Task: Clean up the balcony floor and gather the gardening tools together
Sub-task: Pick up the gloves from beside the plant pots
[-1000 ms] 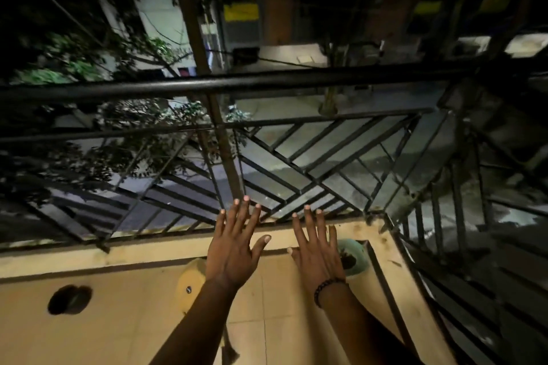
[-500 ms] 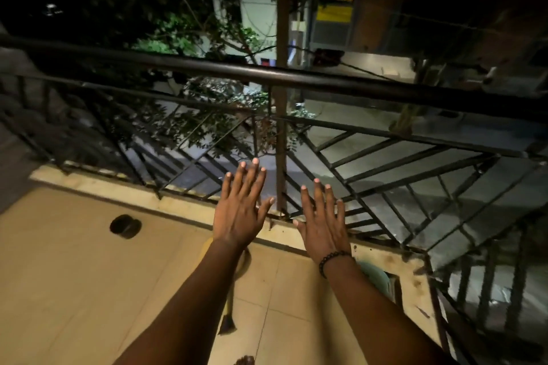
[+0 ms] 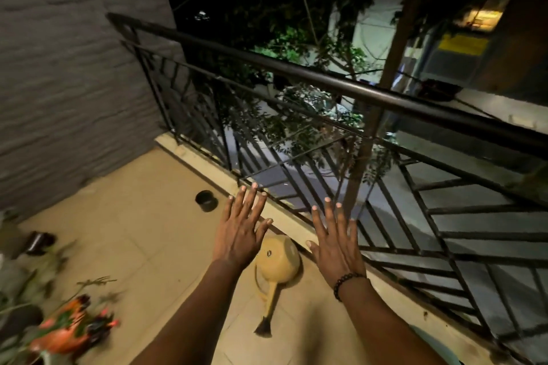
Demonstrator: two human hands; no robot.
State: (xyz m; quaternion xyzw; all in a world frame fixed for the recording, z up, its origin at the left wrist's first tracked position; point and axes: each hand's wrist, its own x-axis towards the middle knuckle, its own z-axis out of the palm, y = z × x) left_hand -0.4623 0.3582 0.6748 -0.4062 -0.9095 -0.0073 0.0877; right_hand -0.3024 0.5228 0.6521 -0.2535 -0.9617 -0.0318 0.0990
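We hold the left hand and right hand out flat, fingers spread and empty, above the yellow watering can lying at lower centre between them, spout toward the bottom edge.

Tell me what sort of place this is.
Most likely an upper-floor home balcony at night: a dark metal railing edges a tiled floor, with a street and tree below. A yellow watering can lies by the kerb, and a small black pot sits nearby.
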